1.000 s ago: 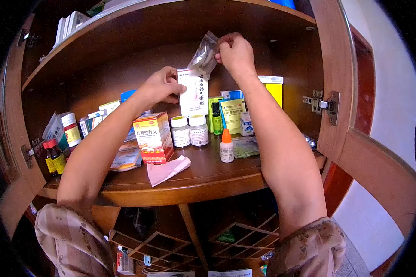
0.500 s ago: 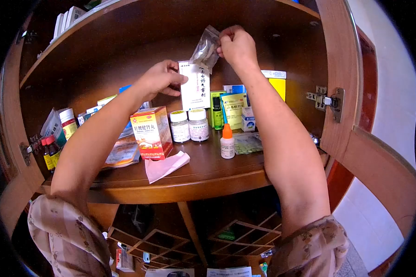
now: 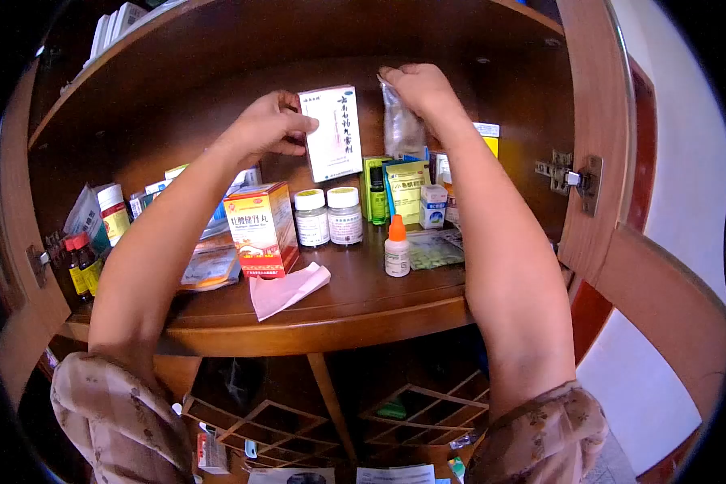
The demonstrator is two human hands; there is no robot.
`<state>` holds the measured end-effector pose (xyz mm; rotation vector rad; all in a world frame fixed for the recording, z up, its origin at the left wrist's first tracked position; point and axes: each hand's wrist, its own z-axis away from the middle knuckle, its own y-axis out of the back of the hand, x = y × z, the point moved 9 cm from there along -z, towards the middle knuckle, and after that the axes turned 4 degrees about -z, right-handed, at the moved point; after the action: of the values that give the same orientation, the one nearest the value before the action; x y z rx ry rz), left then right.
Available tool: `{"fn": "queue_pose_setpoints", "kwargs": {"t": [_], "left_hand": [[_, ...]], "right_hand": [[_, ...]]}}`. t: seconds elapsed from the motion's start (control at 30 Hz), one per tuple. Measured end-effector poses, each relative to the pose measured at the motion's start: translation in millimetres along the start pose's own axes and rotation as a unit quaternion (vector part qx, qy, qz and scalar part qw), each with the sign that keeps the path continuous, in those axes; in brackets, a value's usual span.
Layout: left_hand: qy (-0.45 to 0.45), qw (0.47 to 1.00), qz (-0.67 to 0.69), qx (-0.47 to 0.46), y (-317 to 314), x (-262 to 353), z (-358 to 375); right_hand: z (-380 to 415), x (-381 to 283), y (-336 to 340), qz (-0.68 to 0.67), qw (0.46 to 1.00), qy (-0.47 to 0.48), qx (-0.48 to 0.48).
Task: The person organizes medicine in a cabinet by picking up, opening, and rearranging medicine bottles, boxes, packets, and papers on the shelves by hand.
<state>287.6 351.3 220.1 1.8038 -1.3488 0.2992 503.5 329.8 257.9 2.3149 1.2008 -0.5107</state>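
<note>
My left hand (image 3: pixel 276 125) is closed on the left edge of a white medicine box (image 3: pixel 332 134) with dark vertical lettering, held up above the shelf. In my right hand (image 3: pixel 421 93) the fingers pinch the top of a clear plastic bag (image 3: pixel 402 125), which hangs down behind the upright packets. Just below the white box stand two jars (image 3: pixel 346 218) with pale lids. A red and white medicine box (image 3: pixel 264 230) is left of them. Under the bag are a yellow-green sachet (image 3: pixel 408 192) and a small green bottle (image 3: pixel 378 196).
An orange-capped dropper bottle (image 3: pixel 397 248) and a pink paper (image 3: pixel 289 291) lie near the front edge of the shelf (image 3: pixel 323 329). Brown bottles (image 3: pixel 82 264) stand at far left. Open cabinet doors with a metal hinge (image 3: pixel 573 177) flank both sides; another shelf runs overhead.
The bag has moved right and down, from in front of the white box to behind the packets. The white box, still in my left hand, has shifted slightly left and up and is now uncovered.
</note>
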Motion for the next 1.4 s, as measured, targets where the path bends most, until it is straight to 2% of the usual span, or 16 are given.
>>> {"fn": "queue_pose_setpoints", "kwargs": {"t": [0.03, 0.07, 0.1, 0.17, 0.3, 0.37, 0.43, 0.6, 0.67, 0.7, 0.8, 0.9, 1.0, 1.4], "left_hand": [[0.001, 1.0, 0.004, 0.001, 2.1, -1.3, 0.8], [0.003, 1.0, 0.013, 0.012, 6.9, -3.2, 1.2], [0.004, 0.999, 0.022, 0.023, 11.7, -4.6, 1.8], [0.006, 0.999, 0.027, 0.03, 17.4, -7.5, 3.1], [0.011, 0.998, 0.031, 0.053, 24.9, -10.3, 4.6], [0.011, 0.996, 0.049, 0.067, 23.7, -8.2, 7.4], [0.007, 0.995, 0.065, 0.081, 22.1, -5.8, 10.2], [0.008, 0.997, 0.065, 0.039, 6.1, -9.1, 8.3], [0.008, 0.998, 0.053, 0.027, 3.8, -11.1, 6.6], [0.008, 0.998, 0.051, 0.037, 5.7, -11.5, 7.0], [0.011, 0.997, 0.046, 0.053, 9.5, -12.4, 7.6], [0.011, 0.998, 0.045, 0.053, 10.7, -12.7, 8.2], [0.001, 0.998, 0.043, 0.052, 11.7, -10.1, 9.9], [-0.003, 0.997, 0.046, 0.058, 17.0, -7.7, 11.7]], "right_hand": [[8.7, -5.4, -9.5, -0.051, 0.995, -0.037, -0.074], [21.3, -8.6, -10.9, 0.001, 0.992, -0.069, -0.11], [21.3, -5.4, -14.4, 0.005, 0.991, -0.068, -0.112], [29.3, 3.1, -44.5, 0.163, 0.952, -0.047, -0.253], [43.4, 13.3, -70.8, 0.184, 0.91, -0.039, -0.368], [43.9, 17.6, -72.6, 0.231, 0.903, -0.037, -0.359], [48.0, 26.2, -77.9, 0.302, 0.872, -0.036, -0.384], [43.5, 38.2, -79.0, 0.327, 0.868, -0.062, -0.368], [32.6, 42.4, -76.1, 0.373, 0.875, -0.054, -0.303], [35.3, 39.1, -76.5, 0.372, 0.876, -0.055, -0.303], [47.6, 0.7, -63.1, 0.444, 0.86, -0.035, -0.248], [47.5, 2.1, -65.6, 0.468, 0.845, -0.071, -0.249], [47.8, 3.5, -72.3, 0.476, 0.84, -0.025, -0.26], [50.2, 9.6, -75.1, 0.439, 0.853, -0.046, -0.279]]}}
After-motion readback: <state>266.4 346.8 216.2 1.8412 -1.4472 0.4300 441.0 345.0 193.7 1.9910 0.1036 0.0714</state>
